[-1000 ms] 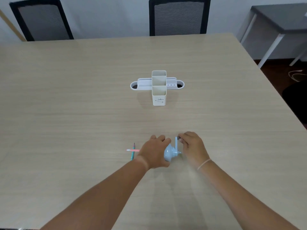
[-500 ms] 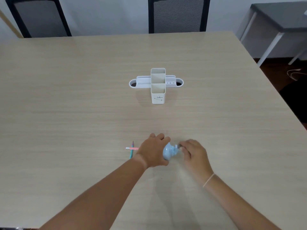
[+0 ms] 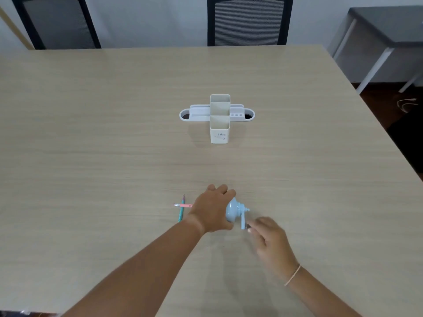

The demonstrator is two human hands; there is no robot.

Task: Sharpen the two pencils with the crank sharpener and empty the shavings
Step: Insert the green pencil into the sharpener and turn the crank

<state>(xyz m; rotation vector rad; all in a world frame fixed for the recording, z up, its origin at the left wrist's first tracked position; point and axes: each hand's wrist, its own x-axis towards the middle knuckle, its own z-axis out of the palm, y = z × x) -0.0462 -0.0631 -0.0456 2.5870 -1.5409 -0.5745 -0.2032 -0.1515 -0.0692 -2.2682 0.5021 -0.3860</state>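
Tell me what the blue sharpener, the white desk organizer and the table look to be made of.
Sharpener: likely moulded plastic, smooth pale blue with a soft sheen, crank the same colour. Desk organizer: probably plastic too, matte white and cream, thin even walls with rounded corners. Table: light wood-grain top, probably laminate or veneer; the flat, uniform streaks leave that open.

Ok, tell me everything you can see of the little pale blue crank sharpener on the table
The pale blue crank sharpener looks like smooth moulded plastic. Its rounded, bulbous body rests on the light wooden table, near the front edge. The left hand wraps over the body's left side and hides much of it. From the right side a short hub sticks out, carrying a slim crank arm that now points down towards the person. The right hand pinches the crank's lower end. Any pencil slot or shavings drawer is hidden.
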